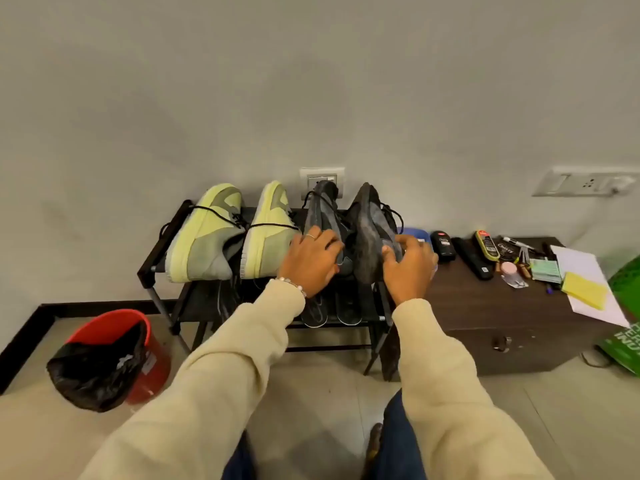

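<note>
- Two dark grey shoes stand side by side at the right end of the top shelf of a black shoe rack [152, 261]. Each is tipped up on its heel, with the toe leaning against the wall [311, 98] behind.
- The long axis of the left dark shoe [320, 209] and of the right dark shoe [372, 220] runs away from the person, rising from heel to toe (so the heels are the nearest part).
- The left hand [311, 261] lies over the heel of the left dark shoe, its fingers [329, 244] curled round it in a grasp.
- The right hand [410, 268] holds the heel of the right dark shoe, its fingers [405, 241] bent over the rim and the thumb pressing the side.
- Each hand is nearer its own shoe; the arms do not cross.
- Judged from this, any lift or nudge would start at the heels, directly under the fingers.
- Just to the left on the same shelf lean two yellow-green sneakers [207, 237], the nearer one close beside the left hand.
- Further out, a dark wooden surface [485, 306] with small items stands to the right, and a red bucket [114, 327] sits on the floor to the left.
</note>
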